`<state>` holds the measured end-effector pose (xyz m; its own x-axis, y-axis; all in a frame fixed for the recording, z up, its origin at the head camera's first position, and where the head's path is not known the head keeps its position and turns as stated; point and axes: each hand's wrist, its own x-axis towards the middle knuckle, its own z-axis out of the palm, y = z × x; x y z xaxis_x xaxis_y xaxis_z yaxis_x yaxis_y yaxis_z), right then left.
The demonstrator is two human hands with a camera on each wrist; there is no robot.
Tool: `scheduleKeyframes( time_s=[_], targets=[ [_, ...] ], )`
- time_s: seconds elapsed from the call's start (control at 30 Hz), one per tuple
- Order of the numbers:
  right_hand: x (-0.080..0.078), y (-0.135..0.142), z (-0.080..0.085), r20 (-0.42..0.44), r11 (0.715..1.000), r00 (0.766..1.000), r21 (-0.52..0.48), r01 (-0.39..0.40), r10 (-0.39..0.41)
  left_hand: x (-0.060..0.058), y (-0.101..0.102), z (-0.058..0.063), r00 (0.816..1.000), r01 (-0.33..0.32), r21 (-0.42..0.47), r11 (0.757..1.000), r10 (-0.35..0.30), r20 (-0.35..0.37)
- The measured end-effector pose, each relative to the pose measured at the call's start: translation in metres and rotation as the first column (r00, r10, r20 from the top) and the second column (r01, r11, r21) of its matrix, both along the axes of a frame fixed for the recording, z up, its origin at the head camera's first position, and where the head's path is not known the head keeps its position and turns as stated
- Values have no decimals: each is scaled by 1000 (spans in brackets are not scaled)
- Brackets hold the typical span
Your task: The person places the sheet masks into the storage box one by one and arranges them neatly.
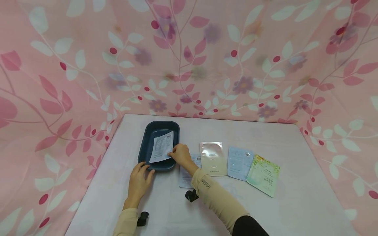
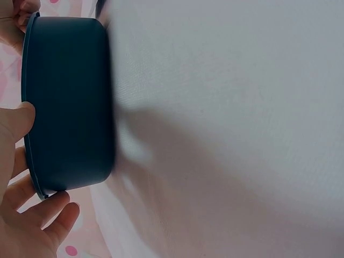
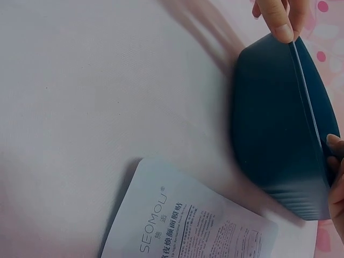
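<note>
A dark blue rectangular tray (image 1: 142,144) stands on the table, and a white printed face mask packet (image 1: 161,146) lies slantwise inside it. At the tray's front left corner my left hand (image 1: 138,183) grips the rim, the thumb on the front side and the other fingers spread round the corner. My right hand (image 1: 182,155) reaches over the right rim and pinches the packet's right edge. In the right wrist view its fingertips (image 3: 333,140) are partly hidden behind the rim. Under my right forearm lies another pale face mask packet (image 3: 188,220), printed "SEOMOU".
Right of the tray, a silver and beige packet (image 1: 213,160), a light blue packet (image 1: 240,163) and a green floral packet (image 1: 263,175) lie in a row, the last two touching. A white cloth (image 1: 295,157) covers the table. Pink patterned fabric (image 1: 206,65) hangs behind.
</note>
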<state>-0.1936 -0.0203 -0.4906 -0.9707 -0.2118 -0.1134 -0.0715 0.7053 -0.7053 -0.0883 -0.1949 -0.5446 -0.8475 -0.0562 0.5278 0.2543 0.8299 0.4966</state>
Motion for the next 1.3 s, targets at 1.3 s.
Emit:
scheduleKeyframes(
  time_s=[1.3],
  targets=[
    [17, 39, 2, -179, 946, 984, -318, -68, 10, -1, 0, -3, 1000, -10, 13, 1000, 10, -4]
  ],
)
